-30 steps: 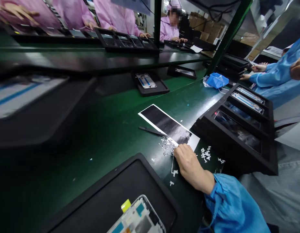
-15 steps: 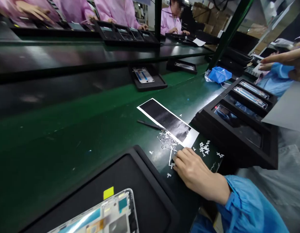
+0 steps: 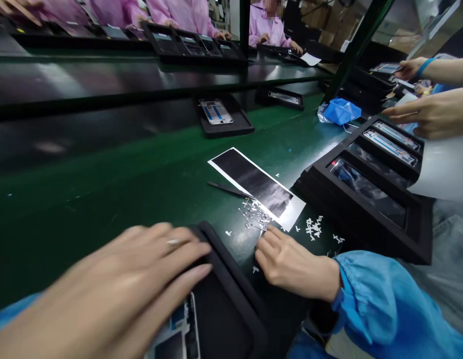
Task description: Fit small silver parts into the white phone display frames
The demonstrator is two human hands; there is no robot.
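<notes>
My left hand [image 3: 137, 279] stretches over a black tray [image 3: 231, 299], its fingers extended and slightly blurred. Beneath it, partly covered, lies a phone frame [image 3: 179, 329] with exposed inner parts. My right hand [image 3: 287, 259] is closed, fingertips pinched together at the edge of a pile of small thin metallic-looking pieces [image 3: 252, 213]; what sits between the fingertips is hidden. Beyond that pile lies a white-bordered sheet with a dark, finely lined area [image 3: 254, 182]. Dark tweezers [image 3: 227, 188] rest against the sheet's left edge. Small white T-shaped bits [image 3: 314, 228] are scattered to the right.
Stacked black trays holding phone parts [image 3: 366, 199] stand at the right. Farther back are a tray with a phone frame [image 3: 226, 127] and a blue plastic-wrapped item [image 3: 342, 110]. A co-worker's hand [image 3: 429, 113] reaches in from the right; people in pink work across the bench.
My left hand has come in from the lower left over the tray and phone frame. My right hand has shifted slightly left, staying by the small pieces. Another co-worker's arm appears at the right.
</notes>
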